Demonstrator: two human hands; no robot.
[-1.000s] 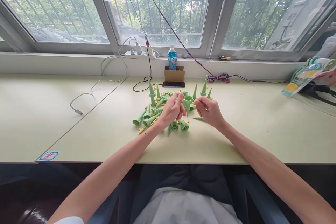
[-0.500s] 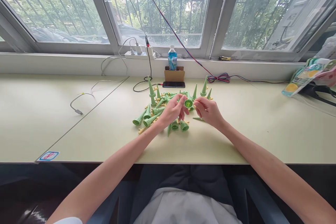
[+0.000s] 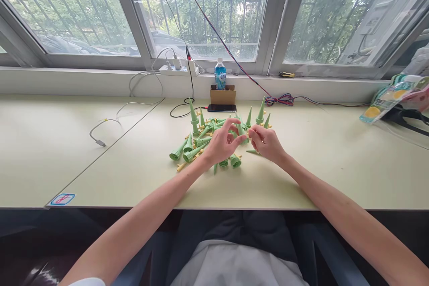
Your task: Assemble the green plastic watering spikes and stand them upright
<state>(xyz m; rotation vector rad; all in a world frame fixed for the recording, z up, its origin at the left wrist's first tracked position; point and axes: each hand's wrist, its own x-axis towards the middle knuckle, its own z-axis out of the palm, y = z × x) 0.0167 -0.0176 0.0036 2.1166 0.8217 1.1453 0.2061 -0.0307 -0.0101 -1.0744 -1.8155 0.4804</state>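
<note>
My left hand (image 3: 224, 142) is over the pile's right part, its thumb and fingers apart in a loose curve. Behind the fingers a light green hollow plastic spike (image 3: 240, 130) shows, apparently not gripped by them. Close to the fingertips, my right hand (image 3: 265, 141) is closed in a pinch, with a bit of a small yellow plastic piece (image 3: 249, 133) at its tips; most of it is hidden. Several more green spikes (image 3: 190, 153) lie around my left hand, many with yellow stems (image 3: 182, 166). A few spikes (image 3: 260, 111) stand point up behind my hands.
A phone (image 3: 221, 108) lies before a small cardboard box (image 3: 223, 95) and a blue-labelled bottle (image 3: 220, 74). Cables (image 3: 283, 99) run along the back. At left rests a grey cable plug (image 3: 100, 143). Bags and black scissors-like handles (image 3: 410, 118) are at far right.
My left fingers have spread apart. The green spike whose round open end faced me between my hands no longer shows there. My right hand stays pinched in nearly the same place.
</note>
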